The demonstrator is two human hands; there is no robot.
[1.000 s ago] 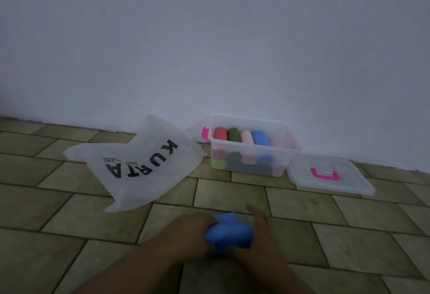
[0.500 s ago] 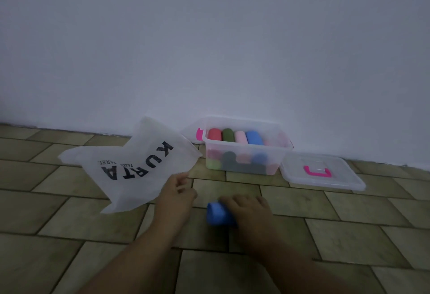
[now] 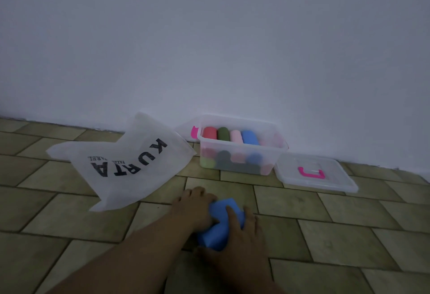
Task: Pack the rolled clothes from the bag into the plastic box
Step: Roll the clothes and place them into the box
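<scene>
A blue rolled cloth [image 3: 220, 221] lies on the tiled floor in front of me. My left hand [image 3: 197, 207] presses on its left side and my right hand [image 3: 237, 231] grips its right side. A clear plastic box [image 3: 242, 151] stands against the wall beyond, open, holding red, green, pink and blue rolls in its top row and several more below. A white bag [image 3: 130, 161] printed "KURTA" lies flat on the floor to the box's left.
The box's clear lid [image 3: 314, 172] with a pink handle lies on the floor right of the box. A pink latch [image 3: 193, 132] shows at the box's left end. A white wall [image 3: 209, 49] rises right behind the box.
My left hand has come back from beside the bag onto the blue cloth. Both hands now hold the cloth, which sits slightly nearer to me and looks bulkier.
</scene>
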